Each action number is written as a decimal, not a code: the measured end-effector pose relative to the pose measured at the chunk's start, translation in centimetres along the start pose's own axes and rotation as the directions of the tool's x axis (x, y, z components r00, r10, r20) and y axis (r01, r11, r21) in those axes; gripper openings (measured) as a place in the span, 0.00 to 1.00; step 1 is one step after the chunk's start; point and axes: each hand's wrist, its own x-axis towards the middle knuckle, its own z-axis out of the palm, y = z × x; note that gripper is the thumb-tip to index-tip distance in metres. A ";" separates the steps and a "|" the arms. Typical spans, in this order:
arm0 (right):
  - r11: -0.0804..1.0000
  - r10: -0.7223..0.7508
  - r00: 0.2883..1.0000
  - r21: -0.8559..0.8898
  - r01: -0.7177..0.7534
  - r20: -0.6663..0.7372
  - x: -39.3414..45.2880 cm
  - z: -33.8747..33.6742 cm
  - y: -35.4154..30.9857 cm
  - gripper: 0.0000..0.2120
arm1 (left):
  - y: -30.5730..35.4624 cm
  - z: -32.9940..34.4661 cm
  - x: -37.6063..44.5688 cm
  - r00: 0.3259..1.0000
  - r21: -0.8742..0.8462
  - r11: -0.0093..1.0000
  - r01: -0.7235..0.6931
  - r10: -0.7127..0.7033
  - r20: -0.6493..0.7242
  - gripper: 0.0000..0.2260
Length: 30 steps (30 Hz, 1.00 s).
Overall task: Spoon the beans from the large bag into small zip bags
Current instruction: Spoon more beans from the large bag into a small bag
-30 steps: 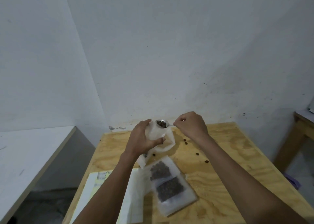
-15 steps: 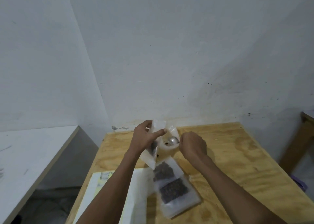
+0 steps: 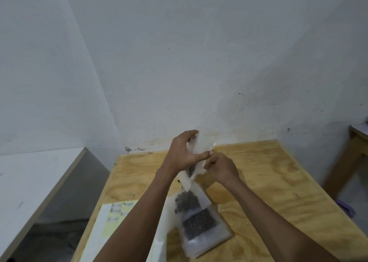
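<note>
Hands meet above the far half of a pale plywood tabletop [image 3: 278, 182] that stands against a white wall. The left hand [image 3: 182, 154] holds up a small clear plastic zip bag [image 3: 191, 170], thumb stretched across its front and fingers curled behind its upper edge, so the bag is pinched between them. The bag hangs tilted, its lower corner pointing down toward the tabletop, and a small dark clump of beans shows through the plastic just below the thumb. The right hand [image 3: 221, 169] sits just beside it at the bag's right edge, fingers curled inward near the opening; the view is blurred there, and whether they grip the bag's lip or something else cannot be told.

Below the raised bag, nearer the person, two filled clear zip bags of dark beans [image 3: 196, 216] lie flat on the tabletop, one overlapping the other, between the two forearms. To their left a white and pale yellow printed sheet [image 3: 111, 222] lies at the near left corner of the tabletop, partly hidden by the left forearm. A white surface with a wooden edge [image 3: 39, 174] stands apart to the left, and a wooden table leg [image 3: 342, 166] shows at the far right.
</note>
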 end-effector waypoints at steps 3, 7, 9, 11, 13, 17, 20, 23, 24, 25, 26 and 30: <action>0.994 0.032 0.999 0.101 -0.035 0.024 0.3 0.0 0.6 0.08 | 0.1 0.2 0.2 1.000 -0.043 0.999 0.009 -0.009 -0.010 0.44; 0.984 0.049 0.999 0.172 -0.051 0.019 0.5 0.0 1.0 0.15 | 0.7 1.1 0.4 1.000 -0.099 0.995 0.020 -0.022 -0.016 0.43; 0.983 0.066 0.998 0.173 -0.066 0.010 0.4 -0.2 1.0 0.21 | 0.8 1.6 0.6 1.000 -0.107 0.994 0.021 -0.023 -0.012 0.43; 0.981 0.065 0.998 0.183 -0.066 0.010 0.4 -0.5 1.2 0.20 | 0.6 1.6 0.6 1.000 -0.109 0.994 0.026 -0.028 -0.009 0.43; 0.974 0.075 0.997 0.212 -0.078 0.021 0.5 -0.9 1.4 0.16 | 0.0 1.3 0.5 0.999 -0.109 0.993 0.042 -0.044 -0.014 0.43; 0.960 0.131 0.991 0.248 -0.130 0.014 0.5 -1.3 1.3 0.19 | -1.8 -0.7 0.2 0.997 -0.071 0.994 0.077 -0.079 -0.023 0.42; 0.967 0.106 0.994 0.233 -0.100 -0.015 0.5 -1.2 1.2 0.18 | -3.2 -2.5 -0.4 0.996 0.000 0.996 0.089 -0.089 -0.012 0.43; 0.969 0.084 0.996 0.235 -0.073 -0.037 0.6 -1.2 1.2 0.17 | -3.9 -3.9 -1.2 0.996 0.083 0.993 0.078 -0.080 0.024 0.46; 0.971 0.079 0.996 0.231 -0.065 -0.053 0.7 -1.4 1.0 0.17 | -4.1 -4.2 -1.5 0.996 0.107 0.991 0.078 -0.083 0.038 0.47; 0.972 0.077 0.995 0.227 -0.059 -0.069 0.7 -1.8 0.7 0.16 | -4.2 -4.4 -1.7 0.995 0.132 0.988 0.080 -0.087 0.050 0.48; 0.974 0.071 0.994 0.220 -0.050 -0.085 0.6 -2.3 0.4 0.16 | -4.4 -4.6 -1.9 0.994 0.160 0.984 0.078 -0.089 0.061 0.48; 0.978 0.024 0.988 0.209 0.009 -0.154 0.4 -4.5 -1.5 0.18 | -5.0 -5.2 -2.5 0.993 0.243 0.968 0.062 -0.085 0.083 0.44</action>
